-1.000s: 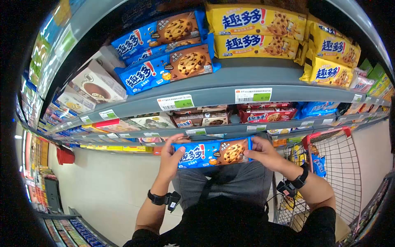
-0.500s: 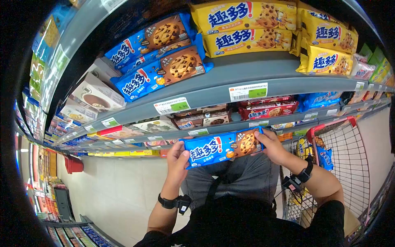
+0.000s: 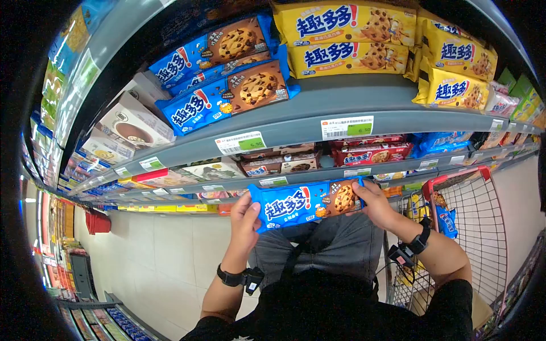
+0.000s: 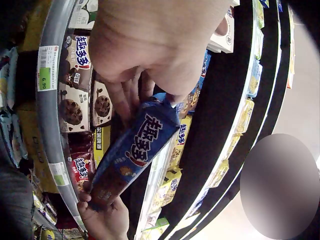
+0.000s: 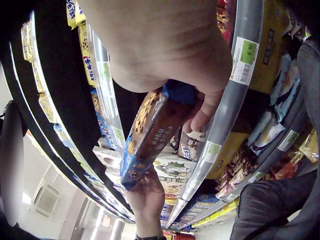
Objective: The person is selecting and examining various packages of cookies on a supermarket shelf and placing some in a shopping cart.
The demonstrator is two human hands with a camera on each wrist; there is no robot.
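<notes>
A long blue packet of chocolate chip cookies (image 3: 296,206) with a brown end panel is held level in front of the body, its printed face up. My left hand (image 3: 245,223) grips its left end, thumb on the front. At the brown end my right hand (image 3: 376,203) pinches the packet, thumb over the cookie picture and fingers behind. In the left wrist view the cookie packet (image 4: 136,145) runs from one hand to the other. The right wrist view shows its side (image 5: 155,125), with the left hand (image 5: 146,200) at the far end.
Similar blue cookie packets (image 3: 227,96) and yellow ones (image 3: 350,59) stack on the shelf ahead, above price tags (image 3: 348,128). Lower shelves carry brown and red packets (image 3: 372,154). A wire shopping cart (image 3: 475,227) with packets inside stands at the right. A red bin (image 3: 98,223) sits far left.
The packet has gone from nearly level to tilted, its right end higher, and shifted slightly right in the head view. Both hands keep hold of it; the right thumb moved up.
</notes>
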